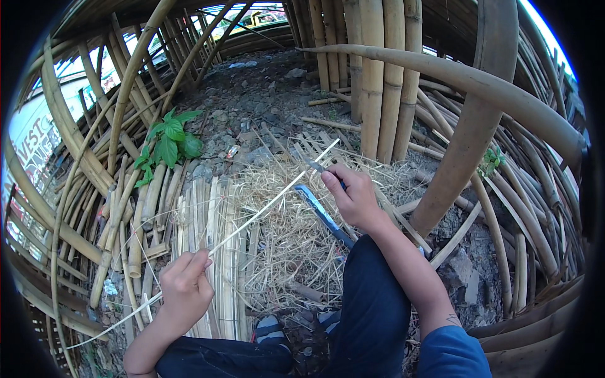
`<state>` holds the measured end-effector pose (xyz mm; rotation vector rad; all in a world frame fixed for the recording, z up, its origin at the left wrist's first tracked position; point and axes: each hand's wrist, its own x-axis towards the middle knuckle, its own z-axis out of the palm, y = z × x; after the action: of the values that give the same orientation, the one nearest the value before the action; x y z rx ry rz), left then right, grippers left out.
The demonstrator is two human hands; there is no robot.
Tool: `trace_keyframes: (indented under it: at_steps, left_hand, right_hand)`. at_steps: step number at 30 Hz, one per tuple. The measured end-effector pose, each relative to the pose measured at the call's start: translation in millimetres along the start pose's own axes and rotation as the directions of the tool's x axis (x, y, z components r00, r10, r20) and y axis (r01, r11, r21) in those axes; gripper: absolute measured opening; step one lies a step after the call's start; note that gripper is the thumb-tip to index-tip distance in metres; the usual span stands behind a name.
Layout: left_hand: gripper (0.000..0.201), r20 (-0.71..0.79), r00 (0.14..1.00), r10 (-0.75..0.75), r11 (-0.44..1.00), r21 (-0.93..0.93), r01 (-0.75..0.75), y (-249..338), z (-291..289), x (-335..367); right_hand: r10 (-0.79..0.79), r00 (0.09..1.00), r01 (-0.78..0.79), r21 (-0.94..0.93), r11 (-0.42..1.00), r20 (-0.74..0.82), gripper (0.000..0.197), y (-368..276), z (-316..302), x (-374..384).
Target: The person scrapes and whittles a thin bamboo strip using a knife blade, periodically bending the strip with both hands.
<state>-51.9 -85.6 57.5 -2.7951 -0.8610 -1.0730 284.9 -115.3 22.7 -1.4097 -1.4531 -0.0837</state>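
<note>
My left hand (187, 288) is closed round a long thin bamboo strip (255, 219), which runs up to the right across the middle and trails behind the hand to the lower left. My right hand (354, 194) grips a small knife (315, 166) by its dark handle. Its short blade points up and left, close to the strip's upper part; whether the two touch I cannot tell. Below the knife, a long flat blue piece (322, 213) slants down to my right knee. A bed of pale shavings (283, 246) lies under the strip.
Split bamboo slats (220, 302) lie side by side at my left. Thick upright bamboo poles (372, 94) stand ahead, and a leaning pole (469, 138) rises at my right. Stacked bamboo flanks both sides. A green leafy plant (169, 142) grows at the left, beside stony ground (252, 94).
</note>
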Motion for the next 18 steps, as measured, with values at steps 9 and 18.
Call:
trace_keyframes:
  at_steps: [9,18]
  left_hand:
    - [0.026,-0.096,0.995,0.024,1.000,-0.008,-0.025,-0.8,-1.6,-1.4]
    - [0.023,-0.143,0.989,-0.035,0.998,-0.050,0.029,-11.9,-11.6,-4.4]
  right_hand:
    - [0.041,0.994,-0.044,-0.025,0.999,-0.104,0.024,13.1,-5.8,2.6]
    - [0.206,0.948,-0.253,-0.182,0.950,-0.241,0.034,46.7,-15.2,7.9]
